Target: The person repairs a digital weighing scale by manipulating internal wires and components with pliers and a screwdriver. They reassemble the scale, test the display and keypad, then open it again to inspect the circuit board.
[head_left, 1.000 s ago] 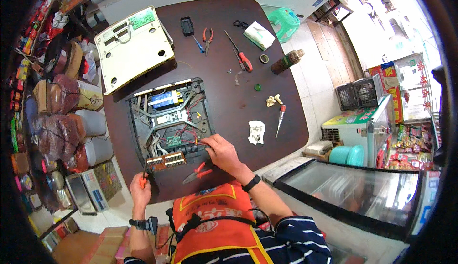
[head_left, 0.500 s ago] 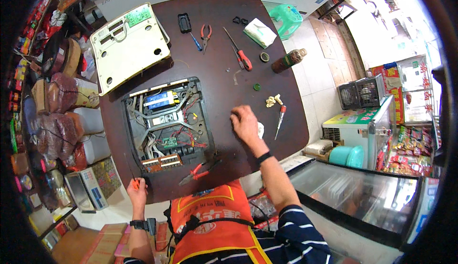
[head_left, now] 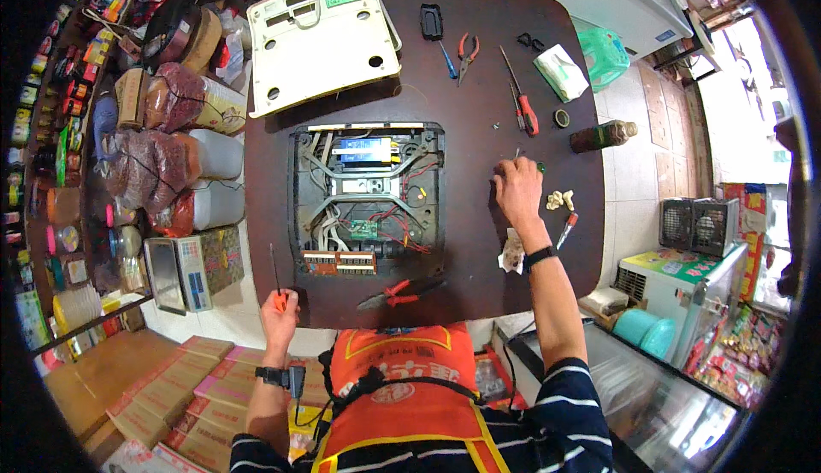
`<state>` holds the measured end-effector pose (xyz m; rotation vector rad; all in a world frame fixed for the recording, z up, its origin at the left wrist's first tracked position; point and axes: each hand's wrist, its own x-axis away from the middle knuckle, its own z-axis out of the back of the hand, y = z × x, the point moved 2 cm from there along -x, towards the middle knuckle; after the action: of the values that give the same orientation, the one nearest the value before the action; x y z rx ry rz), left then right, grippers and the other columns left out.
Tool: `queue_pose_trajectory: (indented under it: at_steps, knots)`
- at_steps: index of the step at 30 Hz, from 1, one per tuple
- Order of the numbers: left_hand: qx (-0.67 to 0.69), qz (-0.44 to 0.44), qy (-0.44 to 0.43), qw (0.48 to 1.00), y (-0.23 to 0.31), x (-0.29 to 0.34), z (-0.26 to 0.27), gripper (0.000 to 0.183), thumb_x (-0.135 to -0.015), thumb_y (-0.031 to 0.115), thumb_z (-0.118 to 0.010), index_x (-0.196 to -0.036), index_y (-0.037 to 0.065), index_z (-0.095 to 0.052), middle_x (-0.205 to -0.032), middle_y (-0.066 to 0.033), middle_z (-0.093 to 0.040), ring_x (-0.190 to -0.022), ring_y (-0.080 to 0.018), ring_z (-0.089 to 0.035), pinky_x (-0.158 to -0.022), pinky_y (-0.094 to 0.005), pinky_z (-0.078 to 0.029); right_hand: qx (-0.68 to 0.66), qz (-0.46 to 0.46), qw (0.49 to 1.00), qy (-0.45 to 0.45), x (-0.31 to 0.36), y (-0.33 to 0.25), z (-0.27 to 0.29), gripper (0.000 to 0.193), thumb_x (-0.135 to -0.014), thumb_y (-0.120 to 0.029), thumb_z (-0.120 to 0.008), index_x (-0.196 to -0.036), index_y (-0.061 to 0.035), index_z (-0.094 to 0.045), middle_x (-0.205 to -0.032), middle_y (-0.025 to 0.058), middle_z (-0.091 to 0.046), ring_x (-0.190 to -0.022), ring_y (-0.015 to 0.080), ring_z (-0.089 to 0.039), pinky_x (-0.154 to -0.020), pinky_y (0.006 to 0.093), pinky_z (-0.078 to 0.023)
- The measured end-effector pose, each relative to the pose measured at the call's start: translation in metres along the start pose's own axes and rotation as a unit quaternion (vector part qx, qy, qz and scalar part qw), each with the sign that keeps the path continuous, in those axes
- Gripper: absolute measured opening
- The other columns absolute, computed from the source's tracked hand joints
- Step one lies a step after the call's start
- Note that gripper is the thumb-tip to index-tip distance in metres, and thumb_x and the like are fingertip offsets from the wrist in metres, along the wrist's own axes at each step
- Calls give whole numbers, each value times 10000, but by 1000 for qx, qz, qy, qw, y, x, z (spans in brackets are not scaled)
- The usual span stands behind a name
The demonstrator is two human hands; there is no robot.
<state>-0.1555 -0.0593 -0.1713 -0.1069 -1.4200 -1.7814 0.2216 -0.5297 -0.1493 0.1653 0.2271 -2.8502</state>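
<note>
The left hand is closed on a thin-shafted, orange-handled screwdriver. The right hand, fingers bent, is beside a round green cap; whether it grips anything cannot be determined. Between the hands, an open black rectangular device housing with exposed wiring lies on the dark brown table

A brown bottle is at the tabletop's right edge, a white packet near the far right corner. A green stool stands past that corner, cartons past the near left.
</note>
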Motion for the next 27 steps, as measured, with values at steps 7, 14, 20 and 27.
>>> queue_pose_trajectory:
  at_steps: [7, 14, 20, 27]
  knots:
    - [-54, -13, -52, 997, 19, -6, -12, 158, -1034, 171, -786, -1091, 39, -722, -783, 2, -657, -649, -74, -555, -601, -288, -483, -312, -4, 948, -65, 54, -106, 17, 218, -928, -237, -833, -1094, -101, -797, -1024, 123, -777, -904, 377, -754, -824, 483, -618]
    - [-197, -126, -97, 967, 59, -14, -11, 261, -1014, 153, -797, -1218, 15, -709, -893, -29, -678, -783, -116, -581, -732, -298, -508, -255, 44, 966, -21, 79, -140, 12, 284, -885, -219, -872, -1123, -82, -802, -1036, 102, -706, -1012, 338, -665, -874, 446, -583]
    - [-260, -153, -109, 947, 75, -7, -20, 341, -978, 209, -819, -1229, -5, -729, -958, -206, -782, -854, -314, -766, -826, -414, -602, -257, 18, 966, 9, 69, -131, 7, 189, -895, -209, -863, -1036, -90, -827, -1020, 89, -686, -985, 329, -654, -850, 455, -569]
    - [-266, -194, -117, 937, 77, -1, -30, 333, -990, 178, -822, -1244, -9, -712, -915, -141, -758, -802, -207, -703, -776, -372, -585, -138, 66, 987, 43, 31, -136, -15, 166, -877, -233, -866, -1006, -133, -836, -982, 67, -656, -950, 288, -638, -827, 432, -532]
